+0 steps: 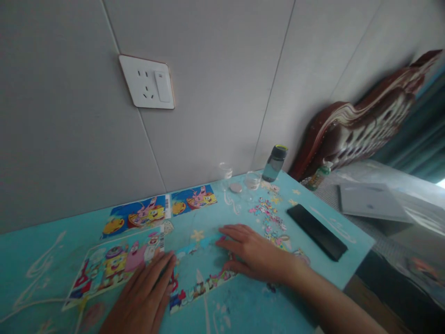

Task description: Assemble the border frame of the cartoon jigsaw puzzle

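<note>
A partly joined jigsaw puzzle (203, 288) lies on the table, its border strips around a bare middle. My left hand (146, 290) rests flat at the puzzle's left side, fingers stretched out, covering part of a cartoon picture sheet (118, 266). My right hand (248, 250) lies over the puzzle's right border, with its thumb and fingers apart and nothing visibly held. Part of that border is hidden under the hand. Loose puzzle pieces (267, 213) are scattered in a band beyond my right hand.
Two cartoon cards, a larger one (139, 215) and a smaller one (194, 200), lie near the wall. Clear cups (252, 181), a round lid (235, 188) and a dark bottle (274, 163) stand at the back. A black oblong object (316, 231) lies near the table's right edge.
</note>
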A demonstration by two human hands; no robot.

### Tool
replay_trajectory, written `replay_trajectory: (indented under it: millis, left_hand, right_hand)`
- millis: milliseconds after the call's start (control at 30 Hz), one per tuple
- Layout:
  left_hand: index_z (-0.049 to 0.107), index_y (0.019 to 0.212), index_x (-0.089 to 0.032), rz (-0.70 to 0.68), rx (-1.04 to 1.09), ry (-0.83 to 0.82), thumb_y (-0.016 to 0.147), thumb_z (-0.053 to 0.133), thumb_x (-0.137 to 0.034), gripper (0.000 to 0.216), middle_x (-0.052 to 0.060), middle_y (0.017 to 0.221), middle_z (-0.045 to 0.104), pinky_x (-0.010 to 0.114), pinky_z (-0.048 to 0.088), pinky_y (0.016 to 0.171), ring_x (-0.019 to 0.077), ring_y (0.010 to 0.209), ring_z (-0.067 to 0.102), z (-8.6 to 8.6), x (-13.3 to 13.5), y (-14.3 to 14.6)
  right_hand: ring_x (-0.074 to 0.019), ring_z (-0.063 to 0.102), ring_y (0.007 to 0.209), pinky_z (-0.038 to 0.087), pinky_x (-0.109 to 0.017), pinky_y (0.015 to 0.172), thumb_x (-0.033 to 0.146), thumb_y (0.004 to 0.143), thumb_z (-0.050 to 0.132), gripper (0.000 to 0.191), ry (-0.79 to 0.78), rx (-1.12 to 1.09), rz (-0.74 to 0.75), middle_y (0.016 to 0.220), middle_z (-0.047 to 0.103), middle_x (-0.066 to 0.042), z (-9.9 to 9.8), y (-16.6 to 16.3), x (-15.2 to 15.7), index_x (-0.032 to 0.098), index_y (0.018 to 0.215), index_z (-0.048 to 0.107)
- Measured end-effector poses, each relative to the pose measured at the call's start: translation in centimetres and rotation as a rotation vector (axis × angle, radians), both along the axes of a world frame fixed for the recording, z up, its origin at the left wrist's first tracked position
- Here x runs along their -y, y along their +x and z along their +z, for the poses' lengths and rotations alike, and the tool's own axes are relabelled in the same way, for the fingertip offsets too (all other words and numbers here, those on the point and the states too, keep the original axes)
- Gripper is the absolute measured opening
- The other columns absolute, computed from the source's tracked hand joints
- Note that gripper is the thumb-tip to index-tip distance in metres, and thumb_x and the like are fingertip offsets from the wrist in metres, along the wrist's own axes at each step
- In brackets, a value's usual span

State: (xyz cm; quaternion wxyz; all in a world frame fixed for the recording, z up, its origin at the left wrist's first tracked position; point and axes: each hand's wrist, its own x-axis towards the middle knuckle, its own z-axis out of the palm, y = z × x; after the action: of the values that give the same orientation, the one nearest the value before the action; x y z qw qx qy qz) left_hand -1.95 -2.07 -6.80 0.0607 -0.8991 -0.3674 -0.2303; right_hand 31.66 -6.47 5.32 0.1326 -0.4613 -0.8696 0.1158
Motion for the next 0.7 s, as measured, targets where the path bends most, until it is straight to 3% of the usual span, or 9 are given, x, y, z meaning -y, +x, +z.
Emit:
replay_trajectory:
  millis: [167,300,467,600,700]
  left_hand:
    - [0.014,0.161,-0.040,0.071,0.118,-0.120,0.101,0.037,-0.023,0.066,0.001,0.156,0.047,0.049,0.045,0.116,0.0275,0.140,0.050,-1.1,0.5,0.5]
    - [0.018,0.161,-0.039,0.092,0.156,-0.168,0.101,0.038,-0.022,0.065,0.000,0.153,0.051,0.043,0.048,0.115,0.0244,0.137,0.054,-0.9,0.6,0.5]
    - [0.049,0.147,-0.027,0.100,0.102,-0.180,0.102,0.045,-0.030,0.046,0.005,0.154,0.050,0.052,0.041,0.119,0.0280,0.142,0.047,2.9,1.8,1.6]
    - [0.051,0.145,-0.022,0.057,0.020,-0.255,0.101,0.045,-0.029,0.044,0.009,0.151,0.052,0.056,0.040,0.119,0.0285,0.142,0.046,6.0,2.5,2.7]
    - [0.048,0.147,-0.020,0.088,0.034,-0.303,0.101,0.044,-0.030,0.047,0.010,0.152,0.051,0.057,0.036,0.122,0.0287,0.144,0.043,6.8,2.7,2.9]
  right_hand:
    - [-0.0238,0.057,0.130,0.041,-0.043,0.113,0.046,0.103,0.052,0.041,0.041,-0.005,-0.052,0.140,0.064,-0.010,0.5,0.3,-0.5,0.022,0.136,0.062]
    - [-0.0198,0.069,0.106,0.050,-0.034,0.099,0.032,0.104,0.050,0.028,0.098,0.104,-0.492,0.112,0.076,-0.006,0.0,3.3,-2.6,0.026,0.121,0.072]
    - [-0.0296,0.073,0.096,0.055,-0.043,0.088,0.034,0.102,0.048,0.036,0.139,0.111,-0.644,0.105,0.077,-0.016,-2.2,7.3,-4.7,0.015,0.116,0.075]
    - [-0.0318,0.074,0.083,0.056,-0.043,0.076,0.045,0.100,0.049,0.041,0.197,0.155,-0.638,0.095,0.077,-0.016,-5.2,10.2,-5.8,0.016,0.102,0.079]
    - [-0.0333,0.074,0.078,0.054,-0.044,0.069,0.051,0.098,0.053,0.042,0.218,0.161,-0.614,0.095,0.077,-0.019,-7.6,12.3,-6.7,0.021,0.099,0.082]
